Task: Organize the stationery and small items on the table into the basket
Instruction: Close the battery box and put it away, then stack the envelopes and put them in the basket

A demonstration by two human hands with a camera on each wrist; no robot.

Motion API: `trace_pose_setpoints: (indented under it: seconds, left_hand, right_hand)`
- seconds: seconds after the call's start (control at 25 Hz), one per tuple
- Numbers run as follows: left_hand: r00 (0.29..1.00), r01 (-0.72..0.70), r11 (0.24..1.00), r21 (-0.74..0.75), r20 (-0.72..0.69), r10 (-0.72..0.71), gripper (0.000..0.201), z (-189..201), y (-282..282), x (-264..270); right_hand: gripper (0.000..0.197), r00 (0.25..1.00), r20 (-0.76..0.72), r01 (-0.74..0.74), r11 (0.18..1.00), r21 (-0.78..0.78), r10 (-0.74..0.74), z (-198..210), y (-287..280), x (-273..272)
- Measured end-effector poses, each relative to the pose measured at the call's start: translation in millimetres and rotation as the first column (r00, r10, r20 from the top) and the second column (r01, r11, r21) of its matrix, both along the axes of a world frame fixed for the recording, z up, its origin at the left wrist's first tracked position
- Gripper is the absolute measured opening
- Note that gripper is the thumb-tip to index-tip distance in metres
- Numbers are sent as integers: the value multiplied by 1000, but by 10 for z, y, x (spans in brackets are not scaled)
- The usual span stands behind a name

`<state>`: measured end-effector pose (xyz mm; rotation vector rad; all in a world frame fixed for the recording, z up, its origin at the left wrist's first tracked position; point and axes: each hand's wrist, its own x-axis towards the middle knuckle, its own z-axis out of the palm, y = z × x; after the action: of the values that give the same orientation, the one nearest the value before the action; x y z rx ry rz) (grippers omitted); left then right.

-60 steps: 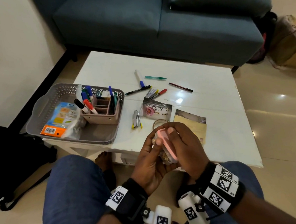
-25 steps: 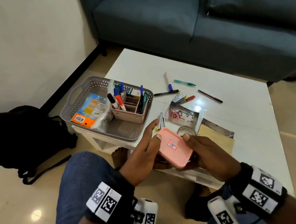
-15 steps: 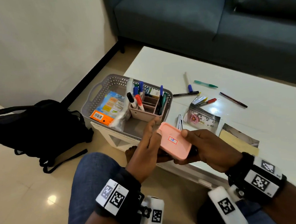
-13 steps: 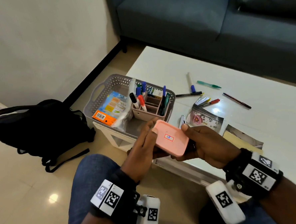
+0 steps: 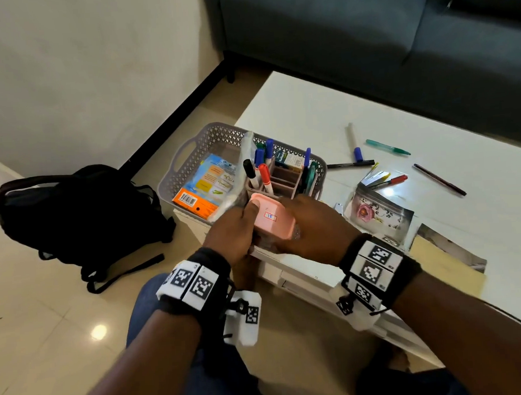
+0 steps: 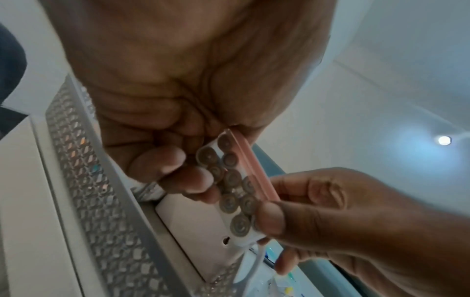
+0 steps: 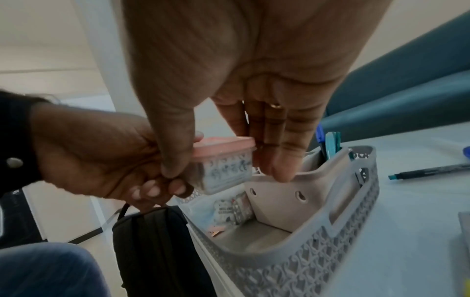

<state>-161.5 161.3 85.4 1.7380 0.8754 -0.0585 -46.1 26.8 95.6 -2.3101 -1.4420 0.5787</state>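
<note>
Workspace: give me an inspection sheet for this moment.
Surface: white table, glossy.
Job's things: pink-lidded box held over the basket; the basket holds an organizer with markers and an orange packet; pens loose on the table.
Clutter: floral pouch, envelope.
Grippers: left hand and right hand both grip the box.
Cables: nothing seen.
Surroundings: sofa, black backpack on the floor.

Dim indoor light, glare on white table (image 5: 390, 191) — wrist views soft, edges warped
</note>
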Motion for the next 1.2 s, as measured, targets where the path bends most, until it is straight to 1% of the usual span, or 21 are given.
trace_pose_setpoints:
  seconds: [0.08,0.16,0.24,0.28,0.36,0.44,0.48,0.56,0.6,0.68,0.72,0.8,0.84,0.88,0.92,0.96,1.0,1.04,1.08,1.12,1.2]
  left_hand:
    - [998,55,995,77,-44,-52,49,-93,127,91]
    - [978,153,969,193,-171,-120,52,-211,258,166]
    - [941,239,924,299,-307,-144,45,-305,383,234]
    - [922,276,900,337,-356,-150,39,-331,438,261]
    - [888,347,855,385,-428,-167,31,-360,503,304]
    - [866,395,828,399,-463,-190,28,-402,522,320]
    - [859,410,817,405,-471,-198,29,-424,512,323]
    - [855,423,804,419,-479,-200,29,-426,477,329]
    - [855,420,804,421,-480,-195,29,-399,454,323]
    - [873,398,808,434,-450,-189,28,-286,372,280]
    - [899,364,808,464,-402,-174,27,-227,327,235]
    - [967,230,819,526,-216,-133,21,-69,134,150]
    - [989,147,838,525,-99,-111,18,11,-1,122]
    - [994,94,863,496,-6,-105,17,70,-159,119]
    - [991,87,885,458,54,-125,16,101,-332,138]
    - [982,114,897,426,87,-167,15,99,-511,170]
    - [971,160,905,395,104,-217,14,57,-685,209]
    - [959,204,911,359,111,-259,13,5,-840,247]
    - [952,235,918,320,114,-284,12,-47,-948,269]
    - [947,261,924,280,110,-301,13,-105,-1047,305]
    - [948,281,935,218,91,-306,13,-169,-1180,351]
  right_hand:
    - [63,997,68,28,999,-44,-25,-126,159,75]
    - [65,992,122,63,986,-152,-44,-276,287,104]
    - [70,981,190,76,971,-225,-33,-407,363,72]
    - [68,974,224,93,963,-252,-36,-429,402,56]
    - [57,972,235,113,935,-336,-33,-400,466,29]
    - [49,969,246,98,919,-381,-2,-349,506,-6]
    - [45,960,279,88,916,-392,27,-328,511,-25]
    - [35,939,333,58,911,-409,90,-308,514,-24]
    - [34,937,331,45,904,-425,108,-299,506,-15]
    - [37,949,300,35,914,-405,97,-245,455,4]
    - [39,958,279,41,938,-344,60,-196,425,-4]
    - [36,981,172,113,984,-140,-88,-99,210,-13]
    - [29,978,85,193,981,-23,-191,-66,31,17]
    - [23,954,9,297,952,69,-298,-49,-211,78]
    - [18,913,-37,407,905,124,-406,-57,-498,158]
    - [15,857,-46,514,847,132,-513,-93,-811,245]
    - [15,794,-18,607,790,89,-608,-172,-1117,336]
    - [17,747,40,664,748,2,-664,-260,-1388,397]
    - [23,736,95,677,728,-106,-670,-378,-1571,422]
    - [29,753,130,656,723,-216,-645,-493,-1721,423]
    - [36,831,183,553,741,-380,-526,-713,-1840,368]
